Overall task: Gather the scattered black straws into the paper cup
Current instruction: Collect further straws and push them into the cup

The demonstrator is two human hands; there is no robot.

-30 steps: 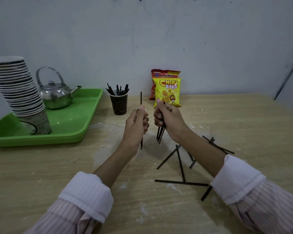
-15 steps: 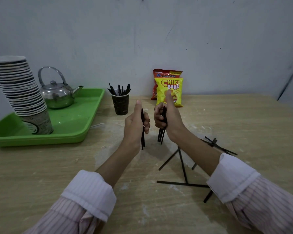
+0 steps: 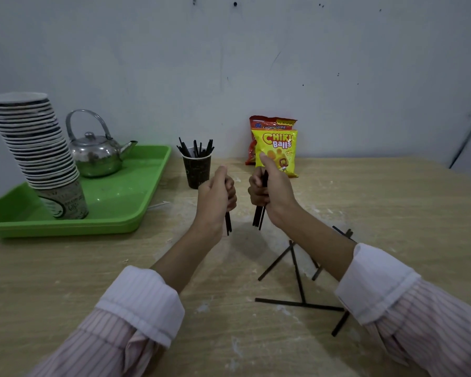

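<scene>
Your left hand is closed in a fist around a small bunch of black straws; their lower ends stick out beneath it. Your right hand is likewise clenched on a larger bundle, held upright, thumb raised. Both hands hover above the surface, close beside each other but not touching.

The paper cup stands upright just beyond the left hand, at the far edge near the wall, already holding several straws. More loose straws lie crossed on the surface to the near right, partly under your right forearm; the exact count is hidden.

Judgement: the step in hand is delivery of the held bundles to the cup. Recommended practice: tap the lower ends level before moving, so none snag the rim. Bring one hand over the cup at a time, keep the bundle near vertical, lower the ends inside the rim, then loosen the fingers. The cup looks light and top-heavy with straws leaning outward; a sideways knock could tip it, so steady it with the free hand if needed. Avoid pressing against the straws already standing inside. The green tray, kettle and snack bags are clear of the path.
</scene>
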